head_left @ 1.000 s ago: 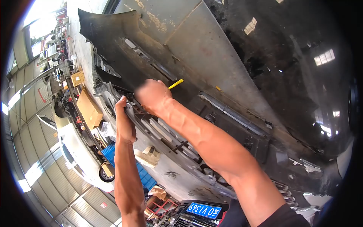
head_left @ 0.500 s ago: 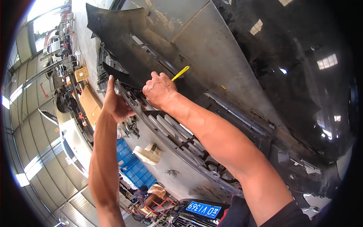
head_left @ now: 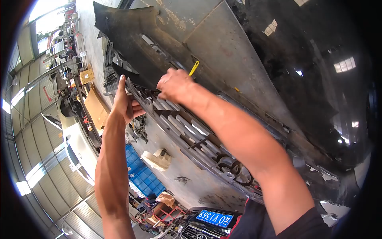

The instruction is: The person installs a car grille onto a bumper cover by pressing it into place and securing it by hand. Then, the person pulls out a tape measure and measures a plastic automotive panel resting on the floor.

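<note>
A long grey slatted grille with a round emblem near its lower end lies tilted beside a large dark bumper cover. My left hand is closed round the grille's upper end, thumb on the outer edge and fingers beneath. Just right of it, my right hand is in a closed grip just above the slats. A yellow-handled tool sticks out from the back of that fist; its working end is hidden.
A black car panel fills the right. Below are a car with a blue plate, blue crates and a cream part on the floor. Cardboard boxes and a white car stand left.
My left hand moved from the grille's edge to a grip with its fingers underneath. My right hand and the yellow tool shifted up and right, and more of the grille shows.
</note>
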`<action>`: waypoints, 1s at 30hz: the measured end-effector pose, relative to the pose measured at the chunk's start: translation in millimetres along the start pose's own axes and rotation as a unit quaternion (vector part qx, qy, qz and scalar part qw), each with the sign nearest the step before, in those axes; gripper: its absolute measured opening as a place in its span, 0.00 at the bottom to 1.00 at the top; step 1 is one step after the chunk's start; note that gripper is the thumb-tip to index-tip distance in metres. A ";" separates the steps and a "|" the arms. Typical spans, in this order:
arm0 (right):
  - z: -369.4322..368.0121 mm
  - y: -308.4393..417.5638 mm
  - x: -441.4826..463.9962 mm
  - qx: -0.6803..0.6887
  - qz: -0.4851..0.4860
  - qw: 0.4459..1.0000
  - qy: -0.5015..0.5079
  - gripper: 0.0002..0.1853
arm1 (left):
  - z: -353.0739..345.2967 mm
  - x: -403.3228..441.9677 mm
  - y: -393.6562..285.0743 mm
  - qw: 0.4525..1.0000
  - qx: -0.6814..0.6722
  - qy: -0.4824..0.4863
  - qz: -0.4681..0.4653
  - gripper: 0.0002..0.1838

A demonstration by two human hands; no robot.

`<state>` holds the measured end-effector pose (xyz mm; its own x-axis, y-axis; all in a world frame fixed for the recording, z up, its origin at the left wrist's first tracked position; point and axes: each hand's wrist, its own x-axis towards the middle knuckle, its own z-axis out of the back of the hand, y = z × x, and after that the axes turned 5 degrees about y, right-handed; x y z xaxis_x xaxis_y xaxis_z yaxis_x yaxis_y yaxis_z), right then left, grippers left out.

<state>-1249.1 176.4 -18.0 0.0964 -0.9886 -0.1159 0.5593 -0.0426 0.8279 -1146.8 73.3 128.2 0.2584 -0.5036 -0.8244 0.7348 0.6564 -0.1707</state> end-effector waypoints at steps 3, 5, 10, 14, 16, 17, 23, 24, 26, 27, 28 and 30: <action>14.1 -32.1 -29.1 0.077 -0.037 0.996 0.007 0.20 | -0.6 -2.3 2.5 1.000 0.012 -0.006 0.004 0.61; 17.0 -40.7 -57.0 0.119 -0.040 0.991 0.046 0.19 | -5.0 -4.0 1.3 1.000 0.017 -0.013 -0.002 0.62; -24.6 -33.1 -93.9 0.295 -0.057 0.952 0.053 0.15 | -36.3 -28.5 58.9 0.977 -0.161 0.129 -0.061 0.55; -39.2 -43.5 -95.7 0.452 -0.098 0.882 0.086 0.19 | -85.5 -40.3 116.4 0.918 -0.350 0.123 -0.138 0.39; -44.1 -50.3 -95.7 0.491 -0.132 0.855 0.103 0.20 | -93.8 -40.2 130.9 0.913 -0.352 0.118 -0.168 0.38; -46.2 -53.4 -93.3 0.529 -0.161 0.825 0.117 0.22 | -93.7 -37.9 137.1 0.907 -0.351 0.111 -0.202 0.36; -58.7 -59.6 -81.3 0.562 -0.169 0.794 0.160 0.26 | -79.8 -20.9 146.1 0.922 -0.290 0.114 -0.228 0.38; -59.7 -58.4 -83.0 0.528 -0.159 0.824 0.130 0.26 | -80.5 -22.1 144.4 0.918 -0.298 0.133 -0.225 0.37; -56.9 -56.7 -87.9 0.416 -0.144 0.894 0.087 0.23 | -85.2 -29.4 141.0 0.914 -0.299 0.159 -0.223 0.33; -40.5 -45.0 -96.7 0.399 -0.227 0.886 0.056 0.27 | -85.7 -28.3 139.8 0.907 -0.305 0.177 -0.230 0.34; -29.7 -41.9 -105.4 0.349 -0.239 0.905 0.033 0.26 | -89.8 -29.3 140.4 0.905 -0.314 0.169 -0.230 0.35; -5.1 -46.9 -120.3 0.285 -0.229 0.930 0.019 0.23 | -99.9 -36.1 137.7 0.892 -0.360 0.168 -0.213 0.37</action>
<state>-1282.7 298.1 -45.6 -0.0104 -0.8422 -0.5391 0.0214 -0.5392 0.8419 -1117.7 237.9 80.5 -0.2408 -0.6763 -0.6962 0.0958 0.6972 -0.7104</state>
